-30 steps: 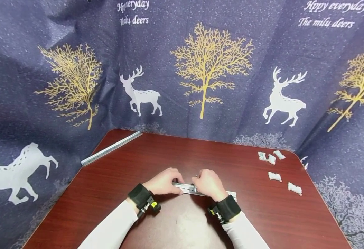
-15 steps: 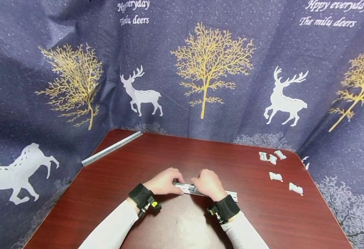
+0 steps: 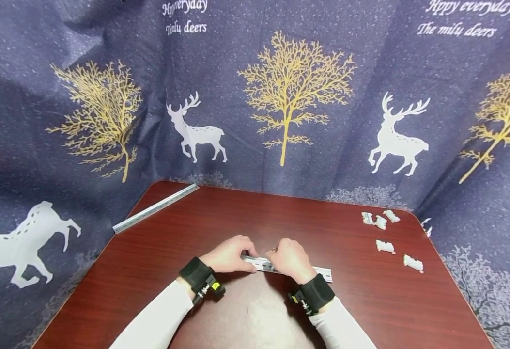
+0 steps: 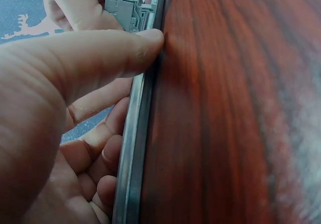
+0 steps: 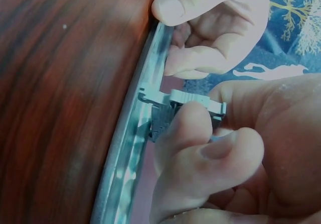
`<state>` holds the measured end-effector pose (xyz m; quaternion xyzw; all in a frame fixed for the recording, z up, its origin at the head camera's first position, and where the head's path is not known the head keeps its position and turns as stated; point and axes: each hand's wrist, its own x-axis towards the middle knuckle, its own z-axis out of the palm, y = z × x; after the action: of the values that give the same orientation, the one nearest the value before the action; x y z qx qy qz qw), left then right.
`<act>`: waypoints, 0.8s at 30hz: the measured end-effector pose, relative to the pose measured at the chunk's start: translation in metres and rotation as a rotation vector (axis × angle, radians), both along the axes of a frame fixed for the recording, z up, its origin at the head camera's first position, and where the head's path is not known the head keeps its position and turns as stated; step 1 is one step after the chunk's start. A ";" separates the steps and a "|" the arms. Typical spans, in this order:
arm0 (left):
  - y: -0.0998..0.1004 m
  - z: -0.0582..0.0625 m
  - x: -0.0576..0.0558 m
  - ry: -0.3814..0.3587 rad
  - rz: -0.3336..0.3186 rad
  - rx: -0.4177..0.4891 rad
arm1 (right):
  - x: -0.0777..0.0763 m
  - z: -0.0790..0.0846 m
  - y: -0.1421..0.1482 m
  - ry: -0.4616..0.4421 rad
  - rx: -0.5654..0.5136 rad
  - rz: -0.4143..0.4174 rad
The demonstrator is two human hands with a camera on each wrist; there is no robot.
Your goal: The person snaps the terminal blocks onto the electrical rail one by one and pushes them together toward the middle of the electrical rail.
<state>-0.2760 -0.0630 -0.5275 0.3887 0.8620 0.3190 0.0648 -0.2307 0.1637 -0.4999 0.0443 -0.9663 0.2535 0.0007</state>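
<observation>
A slotted metal DIN rail point(image 3: 324, 275) lies across the table in front of me, partly covered by both hands. My left hand point(image 3: 230, 255) grips its left part; in the left wrist view the thumb presses the near edge of the rail point(image 4: 129, 158), with the other fingers on the far side. Farther right, my right hand point(image 3: 291, 260) pinches a small grey terminal block point(image 5: 188, 98) between thumb and fingers. One hooked end of that block touches the rail in the right wrist view, and its body stands out over the far side. Whether it is clipped on, I cannot tell.
Another long slotted rail point(image 3: 156, 208) lies along the table's far left edge. Several pale terminal blocks are scattered at the right, among them one lone block point(image 3: 413, 263) nearest me. A patterned blue cloth point(image 3: 237, 179) hangs behind the brown table point(image 3: 237, 213).
My right hand has tilted and shifted slightly left along the rail, with the terminal block still in its fingers. The left hand and the rail stay in place.
</observation>
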 end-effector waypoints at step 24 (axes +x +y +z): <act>0.001 -0.001 0.000 0.016 0.012 -0.008 | 0.005 0.004 0.000 -0.034 -0.034 0.048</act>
<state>-0.2761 -0.0623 -0.5288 0.3857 0.8661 0.3126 0.0577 -0.2259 0.1636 -0.4957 0.0631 -0.9603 0.2708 -0.0209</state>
